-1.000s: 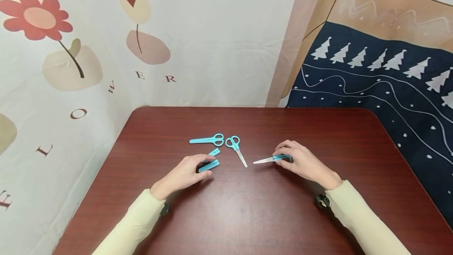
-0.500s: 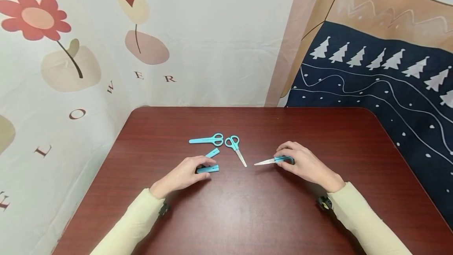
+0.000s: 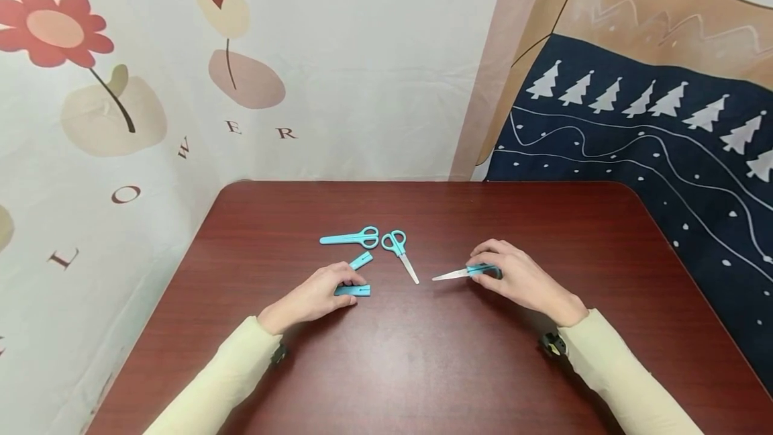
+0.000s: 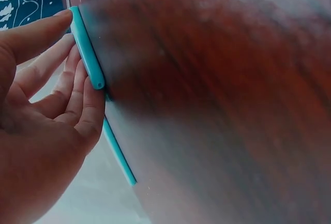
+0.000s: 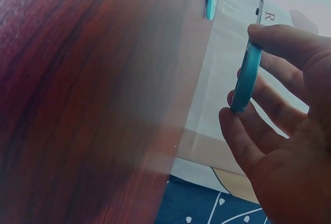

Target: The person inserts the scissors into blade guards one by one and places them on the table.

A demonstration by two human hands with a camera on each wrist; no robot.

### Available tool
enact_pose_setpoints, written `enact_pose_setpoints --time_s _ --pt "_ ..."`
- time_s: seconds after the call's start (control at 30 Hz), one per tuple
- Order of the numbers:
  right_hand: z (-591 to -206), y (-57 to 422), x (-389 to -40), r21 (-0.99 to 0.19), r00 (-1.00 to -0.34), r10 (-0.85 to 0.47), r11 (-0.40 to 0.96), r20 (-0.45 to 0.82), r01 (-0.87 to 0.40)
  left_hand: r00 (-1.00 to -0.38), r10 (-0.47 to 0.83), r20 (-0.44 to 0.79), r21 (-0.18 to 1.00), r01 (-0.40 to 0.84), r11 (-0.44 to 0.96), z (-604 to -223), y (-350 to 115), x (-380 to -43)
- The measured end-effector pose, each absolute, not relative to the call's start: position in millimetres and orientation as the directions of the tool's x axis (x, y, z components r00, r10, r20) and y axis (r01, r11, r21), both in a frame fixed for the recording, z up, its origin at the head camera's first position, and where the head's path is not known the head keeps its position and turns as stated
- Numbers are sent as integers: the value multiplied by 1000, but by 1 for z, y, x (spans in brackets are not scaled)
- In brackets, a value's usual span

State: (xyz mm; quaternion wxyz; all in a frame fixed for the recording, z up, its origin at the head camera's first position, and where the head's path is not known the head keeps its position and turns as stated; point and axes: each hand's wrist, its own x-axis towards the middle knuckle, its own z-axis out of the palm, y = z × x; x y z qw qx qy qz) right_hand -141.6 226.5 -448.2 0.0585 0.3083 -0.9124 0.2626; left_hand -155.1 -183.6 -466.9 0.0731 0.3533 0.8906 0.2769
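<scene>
Left hand (image 3: 314,292) and right hand (image 3: 521,279) over middle of counter (image 3: 386,368), well inside far and side edges. Left fingers pinch blue scissor sheath (image 3: 353,291), long axis left-right, slit end rightward. Right fingers grip blue-handled scissors (image 3: 462,273) by handles, blades pointing left toward sheath. Loose scissors (image 3: 401,255) lie in gap between hands, tip toward near right.

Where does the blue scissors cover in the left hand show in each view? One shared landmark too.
Head: cover in the left hand, left of and below centre.
Left wrist: cover at upper left.
Right wrist: cover not in it.
Shared landmark: dark blue cloth, right in head, top-left in left wrist, bottom in right wrist.
</scene>
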Motion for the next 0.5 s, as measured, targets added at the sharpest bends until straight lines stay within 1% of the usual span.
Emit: enact_pose_setpoints --time_s 0.17,0.37,0.5 --pt "-448 227 -142 -461 -808 -529 668 258 -584 -728 683 58 532 601 596 -467 -182 -156" --pt "-449 225 -140 -474 -818 -528 673 229 -568 -740 672 26 521 584 622 -468 -179 -154" --pt "-448 224 -138 -471 -814 -535 671 227 -572 -740 672 27 508 589 628 -466 -178 -152"
